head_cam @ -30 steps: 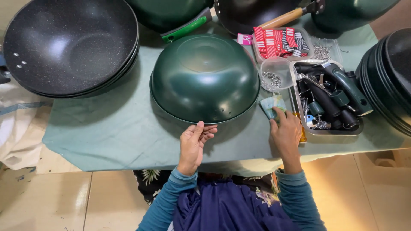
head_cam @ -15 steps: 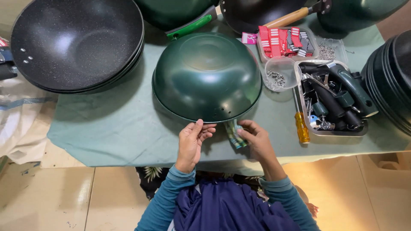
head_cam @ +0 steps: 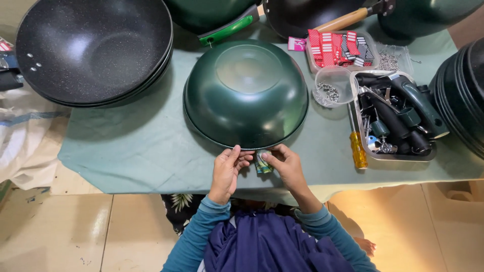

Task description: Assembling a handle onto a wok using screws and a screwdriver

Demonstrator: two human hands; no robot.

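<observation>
Both grips have closed in since before: right hand (head_cam: 287, 163) now pinches a small green tag (head_cam: 262, 164) beside left hand (head_cam: 229, 168), fingertips touching the upturned wok (head_cam: 246, 93) rim.

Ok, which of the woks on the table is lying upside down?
The green wok in the middle, right above both hands, lies bottom up. The black stack at the far left sits open side up.

A dark green wok (head_cam: 246, 95) is seen just beyond the fingertips, on a pale green cloth (head_cam: 141, 151). A small green-and-yellow piece (head_cam: 262, 164) is pinched between the fingers. Teal sleeves (head_cam: 201, 229) are worn; a yellow-handled screwdriver (head_cam: 358, 148) lies rightward.
</observation>
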